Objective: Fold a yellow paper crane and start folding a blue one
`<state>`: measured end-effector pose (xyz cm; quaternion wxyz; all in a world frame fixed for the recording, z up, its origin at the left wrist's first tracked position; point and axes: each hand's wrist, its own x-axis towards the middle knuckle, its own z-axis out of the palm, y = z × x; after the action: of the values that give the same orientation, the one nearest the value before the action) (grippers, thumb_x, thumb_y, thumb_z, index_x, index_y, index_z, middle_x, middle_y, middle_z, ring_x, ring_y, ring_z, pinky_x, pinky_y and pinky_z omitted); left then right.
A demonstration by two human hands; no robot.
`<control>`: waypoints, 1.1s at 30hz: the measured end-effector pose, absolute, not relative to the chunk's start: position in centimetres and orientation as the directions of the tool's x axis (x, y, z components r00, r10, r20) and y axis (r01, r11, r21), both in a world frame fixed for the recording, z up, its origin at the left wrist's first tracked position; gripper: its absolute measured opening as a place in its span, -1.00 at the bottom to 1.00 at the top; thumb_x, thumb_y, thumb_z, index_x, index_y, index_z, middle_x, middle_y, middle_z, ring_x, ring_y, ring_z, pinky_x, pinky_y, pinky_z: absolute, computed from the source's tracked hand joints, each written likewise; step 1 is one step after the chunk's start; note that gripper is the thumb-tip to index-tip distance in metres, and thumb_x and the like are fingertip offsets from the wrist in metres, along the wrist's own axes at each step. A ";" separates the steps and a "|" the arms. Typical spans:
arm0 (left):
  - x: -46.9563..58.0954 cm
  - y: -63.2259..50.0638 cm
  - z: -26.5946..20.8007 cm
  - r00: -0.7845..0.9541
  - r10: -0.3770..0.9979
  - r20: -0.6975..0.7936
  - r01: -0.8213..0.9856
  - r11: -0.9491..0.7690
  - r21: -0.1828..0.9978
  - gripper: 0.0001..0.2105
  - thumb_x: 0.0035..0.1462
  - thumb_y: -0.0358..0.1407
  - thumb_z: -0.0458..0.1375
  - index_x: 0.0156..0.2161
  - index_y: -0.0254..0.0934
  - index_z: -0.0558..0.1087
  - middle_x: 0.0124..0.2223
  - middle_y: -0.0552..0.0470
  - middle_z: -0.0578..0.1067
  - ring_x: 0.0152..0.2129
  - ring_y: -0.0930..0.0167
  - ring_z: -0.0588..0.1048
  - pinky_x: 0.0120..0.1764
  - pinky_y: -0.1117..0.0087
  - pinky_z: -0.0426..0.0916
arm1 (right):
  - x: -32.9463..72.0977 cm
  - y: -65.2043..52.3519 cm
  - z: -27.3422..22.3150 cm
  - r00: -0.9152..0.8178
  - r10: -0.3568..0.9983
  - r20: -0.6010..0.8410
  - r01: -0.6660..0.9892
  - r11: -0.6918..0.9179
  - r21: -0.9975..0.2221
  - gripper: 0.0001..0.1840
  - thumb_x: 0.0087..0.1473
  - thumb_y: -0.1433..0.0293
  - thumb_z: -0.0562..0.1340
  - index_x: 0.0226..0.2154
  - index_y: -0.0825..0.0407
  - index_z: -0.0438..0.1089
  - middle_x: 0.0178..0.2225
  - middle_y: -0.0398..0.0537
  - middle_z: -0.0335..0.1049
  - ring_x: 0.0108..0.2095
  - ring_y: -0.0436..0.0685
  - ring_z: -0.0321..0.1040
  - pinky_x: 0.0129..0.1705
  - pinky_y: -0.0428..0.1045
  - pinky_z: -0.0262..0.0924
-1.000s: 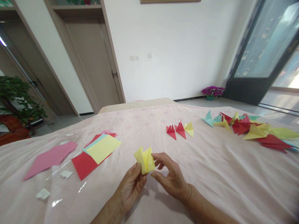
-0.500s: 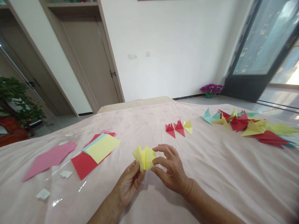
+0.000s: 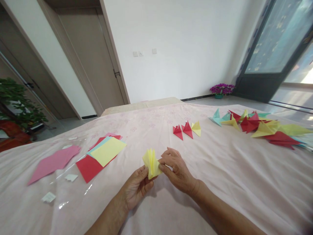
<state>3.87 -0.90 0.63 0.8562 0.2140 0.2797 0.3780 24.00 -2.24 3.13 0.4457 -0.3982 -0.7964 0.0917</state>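
Note:
A yellow folded paper [image 3: 152, 164] with upright pleats is held above the pink cloth, between my two hands. My left hand [image 3: 138, 186] is closed on its lower left corner, thumb in front and fingers behind. At its right edge, my right hand [image 3: 178, 169] pinches the paper between thumb and forefinger. Beyond the hands, two red folded paper cranes [image 3: 187, 130] and a yellow folded piece [image 3: 196, 128] stand in a short row.
Left of the hands lie a yellow sheet [image 3: 109, 151] over blue and red ones, pink paper [image 3: 55, 163] and white scraps [image 3: 49, 197]. A heap of red, yellow and teal folded papers [image 3: 266, 129] sits at the right. The cloth [image 3: 146, 124] has soft wrinkles.
The yellow paper's pleats have drawn closer together. My right hand's fingers have moved inward and closed on the paper's right edge. The view has tipped slightly downward.

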 end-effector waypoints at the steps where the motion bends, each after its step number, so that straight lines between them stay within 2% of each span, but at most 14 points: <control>1: 3.9 -1.0 0.7 0.555 0.769 -0.317 -0.526 0.620 0.583 -0.75 0.11 -0.43 0.28 -0.09 -0.47 0.47 -0.21 -0.16 0.62 -0.37 0.34 0.64 -0.44 0.51 0.57 | 23.9 -2.2 3.1 -0.280 0.729 0.625 0.556 0.654 -0.513 -0.85 0.22 0.40 0.15 -0.32 -0.04 0.44 -0.39 -0.13 0.43 -0.23 0.11 0.31 0.09 0.20 0.05; 8: 3.9 -1.0 0.7 0.546 0.768 -0.335 -0.496 0.619 0.609 -0.79 0.11 -0.44 0.28 -0.12 -0.45 0.48 -0.24 -0.14 0.62 -0.37 0.35 0.63 -0.41 0.51 0.57 | 23.7 -2.0 3.4 -0.250 0.755 0.606 0.540 0.629 -0.560 -0.85 0.20 0.39 0.19 -0.23 -0.09 0.49 -0.44 -0.17 0.42 -0.31 0.08 0.32 0.02 0.14 0.11; 14: 4.2 -1.1 0.9 0.563 0.751 -0.344 -0.466 0.632 0.619 -0.76 0.13 -0.44 0.26 -0.07 -0.45 0.47 -0.22 -0.14 0.60 -0.37 0.38 0.63 -0.39 0.52 0.56 | 23.4 -2.0 3.0 -0.156 0.756 0.636 0.461 0.625 -0.630 -0.71 0.12 0.45 0.25 -0.07 -0.07 0.44 -0.38 -0.14 0.47 -0.28 0.11 0.33 -0.08 0.10 0.14; 18: 4.4 -1.3 1.1 0.552 0.758 -0.348 -0.471 0.628 0.620 -0.76 0.14 -0.45 0.25 -0.07 -0.45 0.47 -0.23 -0.13 0.60 -0.43 0.42 0.62 -0.40 0.54 0.55 | 23.1 -2.1 2.8 -0.133 0.772 0.622 0.402 0.615 -0.678 -0.67 0.09 0.49 0.23 -0.07 -0.05 0.43 -0.40 -0.16 0.48 -0.30 0.09 0.35 -0.09 0.09 0.15; 24: 4.6 -1.3 1.1 0.510 0.788 -0.345 -0.528 0.604 0.597 -0.76 0.14 -0.49 0.23 -0.05 -0.42 0.46 -0.22 -0.13 0.61 -0.40 0.39 0.63 -0.38 0.52 0.56 | 22.7 -2.2 2.8 -0.095 0.825 0.557 0.444 0.536 -0.718 -0.65 0.02 0.50 0.27 -0.10 -0.06 0.39 -0.37 -0.18 0.48 -0.26 0.10 0.37 -0.09 0.08 0.17; 28: 4.7 -1.4 0.8 0.485 0.803 -0.346 -0.549 0.588 0.594 -0.76 0.13 -0.49 0.25 -0.07 -0.41 0.45 -0.24 -0.10 0.61 -0.42 0.39 0.63 -0.37 0.50 0.57 | 22.3 -2.6 3.0 -0.029 0.784 0.620 0.524 0.540 -0.659 -0.73 -0.11 0.57 0.29 -0.31 -0.03 0.38 -0.31 -0.14 0.43 -0.21 0.12 0.31 -0.12 0.06 0.17; 33: 4.9 -1.7 0.7 0.457 0.821 -0.341 -0.578 0.566 0.588 -0.76 0.13 -0.50 0.25 -0.07 -0.38 0.44 -0.32 -0.01 0.60 -0.54 0.49 0.60 -0.44 0.55 0.56 | 22.2 -3.3 3.6 -0.122 0.710 0.694 0.653 0.584 -0.482 -0.83 -0.06 0.57 0.29 -0.49 -0.03 0.38 -0.37 -0.16 0.42 -0.26 0.11 0.27 -0.14 0.08 0.09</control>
<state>4.86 -1.69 0.66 0.8302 0.1985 0.3063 0.4214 22.20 -3.25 3.60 0.4815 -0.4551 -0.7485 0.0293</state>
